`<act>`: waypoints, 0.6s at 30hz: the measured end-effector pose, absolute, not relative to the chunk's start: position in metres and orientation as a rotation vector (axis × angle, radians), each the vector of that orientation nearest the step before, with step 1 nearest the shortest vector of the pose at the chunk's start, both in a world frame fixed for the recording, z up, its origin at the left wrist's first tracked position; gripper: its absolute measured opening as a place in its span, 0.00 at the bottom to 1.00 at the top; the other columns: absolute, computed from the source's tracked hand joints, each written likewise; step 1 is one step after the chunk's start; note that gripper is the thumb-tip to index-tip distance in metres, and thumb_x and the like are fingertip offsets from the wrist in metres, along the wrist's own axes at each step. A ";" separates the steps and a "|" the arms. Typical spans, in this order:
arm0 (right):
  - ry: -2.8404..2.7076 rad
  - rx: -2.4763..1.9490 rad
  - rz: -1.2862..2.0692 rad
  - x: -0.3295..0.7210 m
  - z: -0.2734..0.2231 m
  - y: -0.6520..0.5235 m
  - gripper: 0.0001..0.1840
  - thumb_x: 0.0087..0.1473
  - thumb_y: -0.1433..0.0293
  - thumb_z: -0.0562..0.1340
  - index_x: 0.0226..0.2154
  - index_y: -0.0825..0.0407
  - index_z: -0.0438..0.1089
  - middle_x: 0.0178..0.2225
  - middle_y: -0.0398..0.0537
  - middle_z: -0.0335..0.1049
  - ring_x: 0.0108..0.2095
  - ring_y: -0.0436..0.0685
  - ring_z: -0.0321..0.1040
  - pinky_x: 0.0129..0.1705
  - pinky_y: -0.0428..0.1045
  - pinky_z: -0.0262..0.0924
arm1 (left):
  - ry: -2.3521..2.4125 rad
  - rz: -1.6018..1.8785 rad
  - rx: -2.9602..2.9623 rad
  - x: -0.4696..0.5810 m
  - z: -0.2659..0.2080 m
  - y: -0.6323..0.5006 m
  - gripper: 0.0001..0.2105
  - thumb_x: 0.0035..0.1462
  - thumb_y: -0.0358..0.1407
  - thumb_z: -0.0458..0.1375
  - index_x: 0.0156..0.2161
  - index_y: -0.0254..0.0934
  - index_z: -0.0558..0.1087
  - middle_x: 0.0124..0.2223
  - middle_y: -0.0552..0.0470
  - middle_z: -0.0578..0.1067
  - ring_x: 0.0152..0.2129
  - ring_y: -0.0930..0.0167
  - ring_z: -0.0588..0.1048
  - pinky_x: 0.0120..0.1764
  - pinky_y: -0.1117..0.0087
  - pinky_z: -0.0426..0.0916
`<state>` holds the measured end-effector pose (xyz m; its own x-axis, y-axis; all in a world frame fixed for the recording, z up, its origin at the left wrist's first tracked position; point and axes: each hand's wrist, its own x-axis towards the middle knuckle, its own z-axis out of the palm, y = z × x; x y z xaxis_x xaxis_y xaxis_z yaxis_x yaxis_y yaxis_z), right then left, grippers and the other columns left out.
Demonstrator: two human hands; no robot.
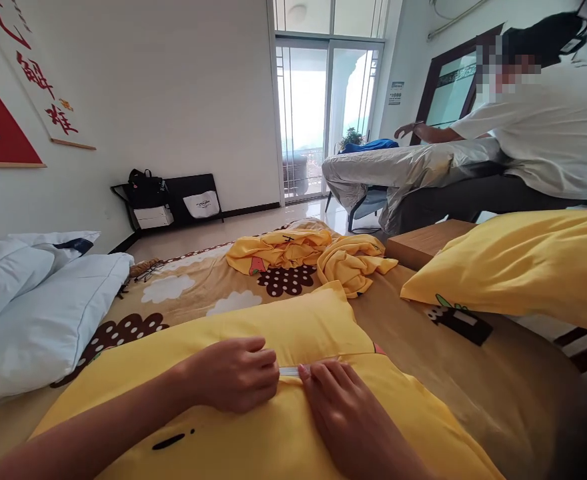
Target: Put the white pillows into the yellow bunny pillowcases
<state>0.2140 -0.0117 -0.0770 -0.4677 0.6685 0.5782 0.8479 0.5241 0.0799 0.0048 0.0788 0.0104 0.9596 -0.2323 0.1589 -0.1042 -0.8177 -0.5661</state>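
A yellow pillow in its pillowcase (213, 440) lies in front of me on the bed, with a small black print on the near side. White fabric (289, 371) shows through a narrow gap across the middle of the case. My left hand (241, 377) is closed at the left end of this gap, its fingers curled on the case's edge. At the right end, my right hand (338, 400) pinches the edge between thumb and fingers. Exactly how much cloth each hand grips is hidden.
White pillows (38, 313) are stacked at left on the patterned bedsheet (173, 290). Crumpled yellow cloth (283, 247) lies beyond, and another yellow pillow (523, 260) is at right. A person in a white shirt (548, 140) leans over a plastic-covered surface (373, 173).
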 end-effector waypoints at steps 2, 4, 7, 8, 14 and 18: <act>-2.291 -1.230 -0.495 0.214 -0.078 -0.012 0.20 0.56 0.78 0.53 0.50 0.58 0.67 0.39 0.55 0.69 0.39 0.59 0.63 0.43 0.55 0.62 | 0.217 -0.274 -2.511 -0.013 0.018 0.075 0.12 0.61 0.28 0.49 0.29 0.36 0.72 0.32 0.49 0.73 0.26 0.71 0.66 0.27 0.67 0.61; -2.298 -1.226 -0.504 0.215 -0.078 -0.012 0.20 0.56 0.78 0.52 0.50 0.57 0.67 0.39 0.55 0.69 0.40 0.59 0.64 0.44 0.55 0.62 | 0.162 -0.270 -2.501 -0.034 0.022 0.069 0.13 0.62 0.28 0.48 0.31 0.37 0.73 0.34 0.47 0.75 0.28 0.70 0.68 0.30 0.65 0.63; -2.286 -1.196 -0.531 0.218 -0.080 -0.011 0.20 0.56 0.78 0.52 0.51 0.57 0.66 0.40 0.55 0.70 0.41 0.60 0.64 0.45 0.55 0.62 | 0.020 -0.289 -2.528 -0.072 0.021 0.060 0.13 0.62 0.28 0.47 0.36 0.36 0.74 0.36 0.47 0.76 0.31 0.69 0.70 0.33 0.64 0.65; -2.281 -1.184 -0.541 0.220 -0.081 -0.010 0.20 0.55 0.78 0.52 0.50 0.57 0.66 0.40 0.55 0.70 0.41 0.60 0.64 0.44 0.55 0.62 | -0.042 -0.302 -2.539 -0.085 0.019 0.057 0.12 0.63 0.28 0.47 0.37 0.36 0.74 0.36 0.47 0.76 0.31 0.69 0.70 0.34 0.64 0.65; -2.347 -1.148 -0.443 0.198 -0.053 0.008 0.19 0.48 0.81 0.55 0.42 0.55 0.70 0.37 0.55 0.69 0.39 0.61 0.63 0.43 0.57 0.59 | -0.271 -0.410 -2.474 -0.128 0.008 0.041 0.09 0.62 0.25 0.49 0.40 0.33 0.72 0.34 0.49 0.76 0.30 0.71 0.71 0.35 0.65 0.65; -2.469 -1.022 -0.017 0.134 -0.023 0.022 0.20 0.49 0.77 0.57 0.47 0.55 0.68 0.42 0.53 0.69 0.42 0.58 0.63 0.46 0.53 0.58 | -0.260 -0.401 -2.489 -0.129 0.008 0.040 0.10 0.62 0.26 0.48 0.39 0.32 0.72 0.34 0.49 0.76 0.28 0.72 0.70 0.31 0.67 0.64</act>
